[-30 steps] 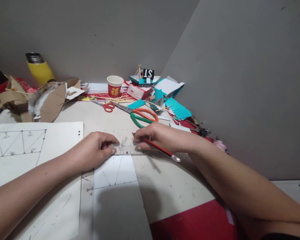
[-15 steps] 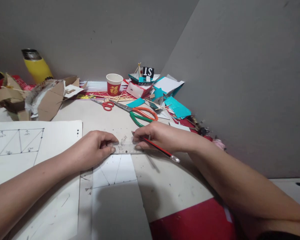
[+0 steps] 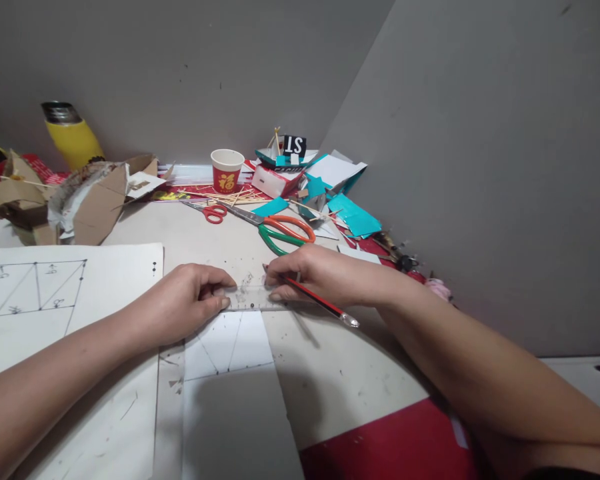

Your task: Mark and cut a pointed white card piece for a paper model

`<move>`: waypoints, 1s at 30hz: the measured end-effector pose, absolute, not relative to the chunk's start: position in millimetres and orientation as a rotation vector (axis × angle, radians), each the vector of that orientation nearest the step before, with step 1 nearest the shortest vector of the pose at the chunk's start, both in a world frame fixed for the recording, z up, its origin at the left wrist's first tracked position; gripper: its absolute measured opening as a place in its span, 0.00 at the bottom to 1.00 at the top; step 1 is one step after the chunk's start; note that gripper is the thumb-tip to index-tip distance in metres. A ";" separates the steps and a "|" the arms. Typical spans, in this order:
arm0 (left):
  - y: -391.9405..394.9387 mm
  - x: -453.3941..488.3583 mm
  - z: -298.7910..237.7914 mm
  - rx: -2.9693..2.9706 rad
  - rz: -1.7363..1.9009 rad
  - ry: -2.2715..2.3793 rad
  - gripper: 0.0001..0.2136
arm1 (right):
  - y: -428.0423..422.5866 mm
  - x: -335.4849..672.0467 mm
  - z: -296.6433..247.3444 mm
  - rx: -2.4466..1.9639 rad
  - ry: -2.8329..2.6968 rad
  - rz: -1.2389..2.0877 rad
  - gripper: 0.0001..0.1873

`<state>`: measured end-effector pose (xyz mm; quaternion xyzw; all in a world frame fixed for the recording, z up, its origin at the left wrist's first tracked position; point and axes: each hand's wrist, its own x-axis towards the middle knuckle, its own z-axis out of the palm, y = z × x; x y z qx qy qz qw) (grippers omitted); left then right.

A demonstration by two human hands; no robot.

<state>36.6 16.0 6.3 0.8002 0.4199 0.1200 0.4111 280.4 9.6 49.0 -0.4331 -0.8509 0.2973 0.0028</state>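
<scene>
A clear ruler (image 3: 250,298) lies across the top end of a white paper strip (image 3: 245,413) marked with slanting pencil lines and dots. My left hand (image 3: 195,300) is closed on the ruler's left end, thumb and fingers along its two edges. At the other end my right hand (image 3: 305,277) pinches the ruler between thumb and fingertips. It also holds a red and black pencil (image 3: 325,301), whose tip points up and left and whose back end slants toward me. Left of the strip lies a larger sheet (image 3: 115,270) with a drawn truss-like figure, partly under my left forearm.
Beyond my hands lie large scissors (image 3: 286,231) with orange and green handles and small red scissors (image 3: 215,213). Behind are a red paper cup (image 3: 227,171), thin sticks (image 3: 235,197), teal card scraps (image 3: 355,213), torn cardboard (image 3: 103,207) and a yellow bottle (image 3: 75,140). Grey walls enclose the back.
Both hands, the ruler and the pencil keep almost the same place. The whole view has shifted very slightly.
</scene>
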 end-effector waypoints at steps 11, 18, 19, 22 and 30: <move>16.2 36.4 8.1 2.007 0.300 1.050 0.12 | 10.5 281.7 48.5 -1.349 -2.673 0.922 0.05; 15.7 36.5 9.1 1.997 0.283 1.069 0.13 | 10.0 281.9 47.8 -1.334 -2.686 0.885 0.05; 15.7 36.9 9.4 1.994 0.285 1.067 0.13 | 9.9 281.9 47.8 -1.335 -2.686 0.887 0.05; 15.8 38.2 10.6 1.989 0.284 1.066 0.13 | 10.1 281.9 48.0 -1.343 -2.687 0.893 0.05; 16.8 36.7 8.9 2.007 0.267 1.066 0.13 | 10.4 282.0 47.4 -1.364 -2.681 0.897 0.04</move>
